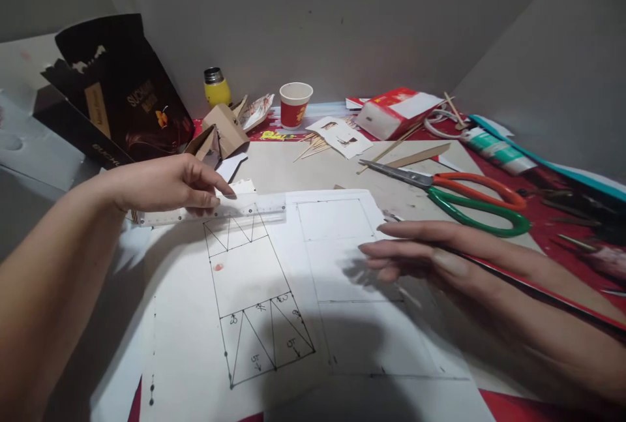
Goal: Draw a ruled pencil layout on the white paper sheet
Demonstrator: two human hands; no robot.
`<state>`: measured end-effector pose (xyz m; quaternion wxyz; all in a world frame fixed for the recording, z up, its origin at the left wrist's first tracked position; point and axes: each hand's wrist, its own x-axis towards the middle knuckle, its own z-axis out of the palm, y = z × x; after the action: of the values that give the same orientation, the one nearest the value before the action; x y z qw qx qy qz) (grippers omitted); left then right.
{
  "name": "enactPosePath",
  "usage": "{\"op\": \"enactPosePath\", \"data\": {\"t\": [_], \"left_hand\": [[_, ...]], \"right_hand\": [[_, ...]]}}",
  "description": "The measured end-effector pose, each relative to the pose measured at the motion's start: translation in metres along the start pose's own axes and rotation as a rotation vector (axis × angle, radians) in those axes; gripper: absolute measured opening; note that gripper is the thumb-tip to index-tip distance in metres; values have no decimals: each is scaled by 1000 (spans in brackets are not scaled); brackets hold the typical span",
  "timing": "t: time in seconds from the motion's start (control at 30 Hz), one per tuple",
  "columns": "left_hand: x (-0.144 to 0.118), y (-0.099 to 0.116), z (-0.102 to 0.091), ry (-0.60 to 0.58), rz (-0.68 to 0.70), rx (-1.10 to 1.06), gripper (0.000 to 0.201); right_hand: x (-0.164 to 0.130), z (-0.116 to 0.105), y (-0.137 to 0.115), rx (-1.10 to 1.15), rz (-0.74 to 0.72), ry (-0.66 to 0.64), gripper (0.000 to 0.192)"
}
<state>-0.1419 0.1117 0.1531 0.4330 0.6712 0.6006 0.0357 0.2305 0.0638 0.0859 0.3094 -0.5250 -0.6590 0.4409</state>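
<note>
Left hand [166, 182] on ruler [215, 209] — fingers curled

dim warm light, soft shadows, blurred moving fingers, bowed edges

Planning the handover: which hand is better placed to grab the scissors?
Probably right. The right hand lies flat on the paper just below the scissors; the left hand pinches the ruler.

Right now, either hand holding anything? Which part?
Left hand pins the clear ruler to the paper, fingertips on its middle. Right hand hovers flat and blurred; nothing seen held.
</note>
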Motion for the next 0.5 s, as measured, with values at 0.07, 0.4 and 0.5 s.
{"op": "enactPosePath", "data": {"t": [0.07,0.4,0.5], "left_hand": [[-4,-12,2,12,-17,-78,37],[-36,-42,23,-2,-80,-202,26],[-38,-47,28,21,-87,-192,28]], "right_hand": [[8,7,-7,49,19,-49,54],[24,33,5,289,22,-215,43],[26,36,10,350,27,-244,40]]}}
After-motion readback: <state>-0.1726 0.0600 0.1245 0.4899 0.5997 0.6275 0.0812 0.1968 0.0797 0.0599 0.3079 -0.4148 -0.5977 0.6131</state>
